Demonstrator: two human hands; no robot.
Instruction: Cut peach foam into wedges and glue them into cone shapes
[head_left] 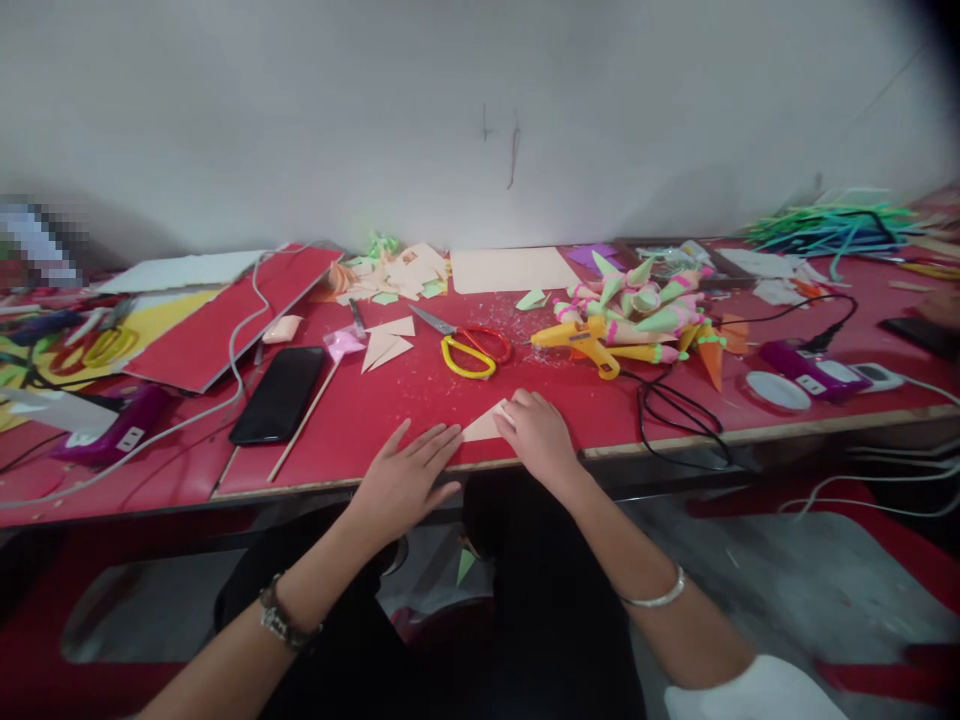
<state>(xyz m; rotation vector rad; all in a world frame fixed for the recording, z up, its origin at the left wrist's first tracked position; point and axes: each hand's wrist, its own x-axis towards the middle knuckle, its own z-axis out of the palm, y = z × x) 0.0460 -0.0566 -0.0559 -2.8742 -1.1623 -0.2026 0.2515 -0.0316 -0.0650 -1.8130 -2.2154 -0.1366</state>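
Observation:
A small cream paper triangle (484, 423) lies at the front edge of the red table. My left hand (405, 480) is open, its fingers stretched out and the tips touching the paper's left corner. On the right side of the same piece, my right hand (540, 440) has its fingers curled together, gripping or pressing it; the fingertips partly cover the paper. Just beyond the hands rest scissors (469, 352) with one red and one yellow handle. More cut cream paper pieces (386, 345) lie to their left.
A yellow glue gun (581, 342) sits right of the scissors, before a heap of paper cones (645, 300); its black cable (679, 425) loops over the table edge. At left are a black phone (279, 396), a thin stick (304, 422) and a purple power strip (124, 430).

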